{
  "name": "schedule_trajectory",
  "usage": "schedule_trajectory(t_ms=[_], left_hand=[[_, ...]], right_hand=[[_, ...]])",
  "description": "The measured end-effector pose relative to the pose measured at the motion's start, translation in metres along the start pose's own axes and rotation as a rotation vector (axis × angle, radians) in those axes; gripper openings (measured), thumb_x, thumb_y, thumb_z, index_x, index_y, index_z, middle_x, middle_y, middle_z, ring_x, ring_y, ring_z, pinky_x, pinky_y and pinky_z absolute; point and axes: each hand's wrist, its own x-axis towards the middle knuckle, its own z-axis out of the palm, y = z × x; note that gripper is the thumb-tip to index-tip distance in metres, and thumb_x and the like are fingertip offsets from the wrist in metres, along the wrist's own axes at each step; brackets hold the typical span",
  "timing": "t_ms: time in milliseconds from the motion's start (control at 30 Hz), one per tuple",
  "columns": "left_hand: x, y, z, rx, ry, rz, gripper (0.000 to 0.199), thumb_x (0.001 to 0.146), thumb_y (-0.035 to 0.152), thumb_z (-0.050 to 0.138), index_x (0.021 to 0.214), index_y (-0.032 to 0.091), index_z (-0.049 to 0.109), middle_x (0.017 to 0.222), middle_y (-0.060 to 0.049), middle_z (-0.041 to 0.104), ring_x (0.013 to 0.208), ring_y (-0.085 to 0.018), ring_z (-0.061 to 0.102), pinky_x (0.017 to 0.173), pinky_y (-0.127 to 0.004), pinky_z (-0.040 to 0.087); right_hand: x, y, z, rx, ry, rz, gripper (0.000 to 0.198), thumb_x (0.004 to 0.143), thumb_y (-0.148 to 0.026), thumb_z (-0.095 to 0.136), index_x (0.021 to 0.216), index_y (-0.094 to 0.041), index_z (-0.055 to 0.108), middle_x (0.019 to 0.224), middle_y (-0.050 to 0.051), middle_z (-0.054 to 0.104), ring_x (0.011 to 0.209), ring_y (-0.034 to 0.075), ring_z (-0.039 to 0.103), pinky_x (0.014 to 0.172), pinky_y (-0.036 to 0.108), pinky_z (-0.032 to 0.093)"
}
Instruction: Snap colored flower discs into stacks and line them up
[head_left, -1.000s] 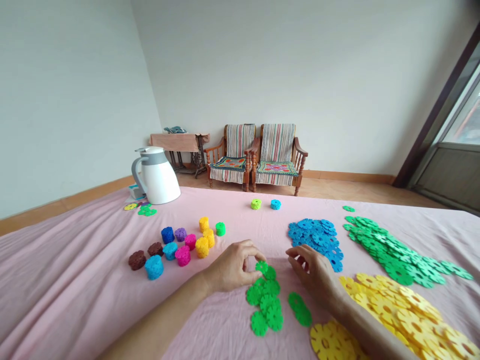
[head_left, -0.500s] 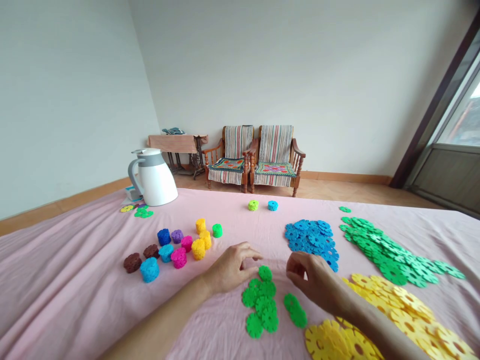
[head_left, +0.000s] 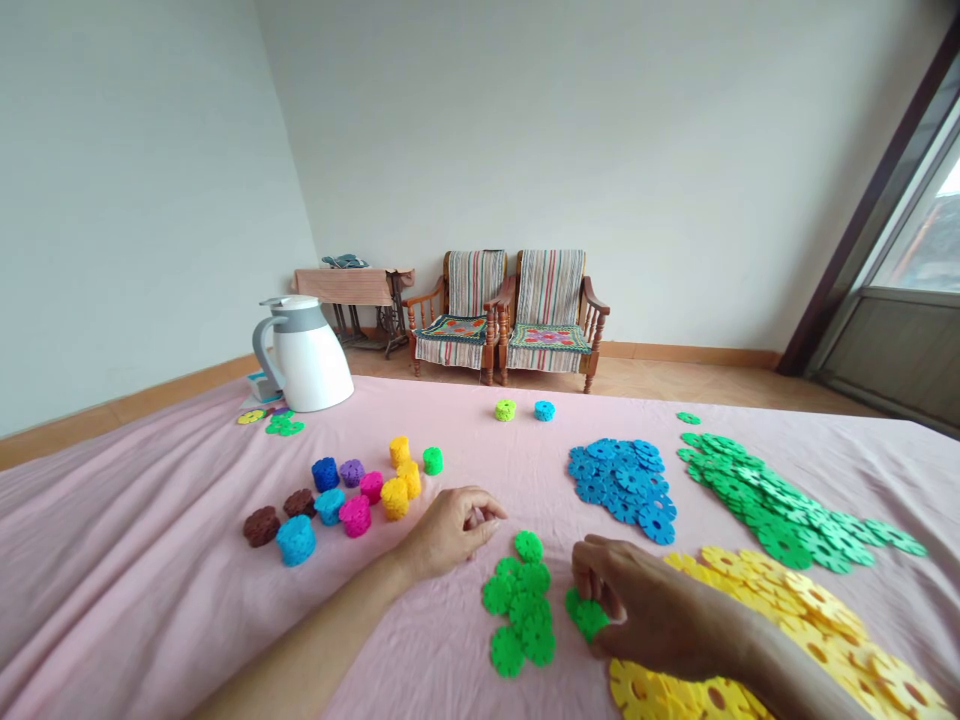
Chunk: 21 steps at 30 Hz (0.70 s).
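Observation:
My right hand (head_left: 637,600) is over a few overlapping green plastic snowflake discs (head_left: 586,613), with thumb and fingers closing on their edges. Part of these discs is hidden under the fingers. My left hand (head_left: 451,530) rests on the cloth, fingers loosely curled and thumb apart, holding nothing visible. Between the hands, several bright green discs (head_left: 531,610) lie flat and overlapping, with a single green disc (head_left: 529,546) at their far end. Yellow discs (head_left: 795,610) are heaped beneath and beyond my right forearm. A pile of blue discs (head_left: 622,485) lies past my right hand.
Several short disc stacks (head_left: 355,516) in mixed colours stand left. Lime (head_left: 505,410) and blue (head_left: 544,411) stacks stand at the back. Dark green discs (head_left: 772,500) spread right. A white jug (head_left: 311,360) stands back left on the pink cloth (head_left: 465,425).
My right hand has moved down and towards me onto the separate green discs. My left hand has drawn slightly left, away from the green discs, its fingers curling more.

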Motion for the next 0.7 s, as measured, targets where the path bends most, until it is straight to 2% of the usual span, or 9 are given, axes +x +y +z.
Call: schedule_trajectory(t_ms=[100,200,333,433,600,700], left_hand=[[0.0,0.002,0.0,0.028,0.01,0.012,0.018,0.078,0.02,0.052,0.088,0.012,0.064,0.066,0.001,0.055,0.047,-0.006,0.048,0.044,-0.017,0.035],[0.0,0.004,0.0,0.064,0.025,0.038,0.017,0.077,0.02,0.054,0.086,0.012,0.066,0.071,-0.001,0.057,0.051,-0.007,0.047,0.047,-0.017,0.036],[-0.001,0.007,0.0,0.118,0.022,0.092,0.015,0.075,0.02,0.057,0.084,0.015,0.068,0.076,-0.001,0.057,0.055,-0.007,0.046,0.05,-0.018,0.036],[-0.003,0.009,0.0,0.161,-0.012,0.125,0.015,0.075,0.019,0.058,0.083,0.018,0.07,0.075,0.0,0.055,0.057,-0.008,0.046,0.051,-0.018,0.035],[-0.004,0.01,0.001,0.19,-0.059,0.151,0.019,0.075,0.018,0.058,0.088,0.021,0.071,0.076,0.0,0.054,0.06,-0.009,0.047,0.053,-0.018,0.035],[-0.003,0.009,0.001,0.186,-0.065,0.158,0.021,0.075,0.017,0.057,0.091,0.022,0.07,0.076,0.0,0.054,0.061,-0.009,0.048,0.054,-0.018,0.035]], right_hand=[[0.003,0.001,-0.001,0.037,0.009,0.064,0.018,0.058,-0.012,0.053,0.075,-0.02,0.052,0.075,-0.001,0.056,0.068,0.012,0.048,0.057,0.022,0.034],[0.014,0.005,0.003,0.205,0.027,0.092,0.012,0.063,-0.011,0.047,0.07,-0.02,0.05,0.062,-0.003,0.054,0.057,0.01,0.049,0.049,0.02,0.032],[0.034,0.007,0.014,0.501,0.212,0.15,0.004,0.07,-0.016,0.045,0.069,-0.019,0.047,0.057,-0.004,0.056,0.053,0.011,0.057,0.049,0.021,0.039],[0.046,0.002,0.022,0.686,0.279,0.207,0.004,0.071,-0.02,0.047,0.068,-0.02,0.045,0.055,-0.004,0.058,0.052,0.012,0.06,0.049,0.022,0.043],[0.057,-0.005,0.031,0.774,0.321,0.312,0.004,0.07,-0.02,0.05,0.068,-0.021,0.046,0.053,-0.003,0.059,0.049,0.013,0.06,0.048,0.022,0.046],[0.061,-0.005,0.033,0.779,0.306,0.315,0.004,0.069,-0.019,0.051,0.068,-0.021,0.047,0.054,-0.003,0.059,0.051,0.014,0.061,0.048,0.023,0.047]])
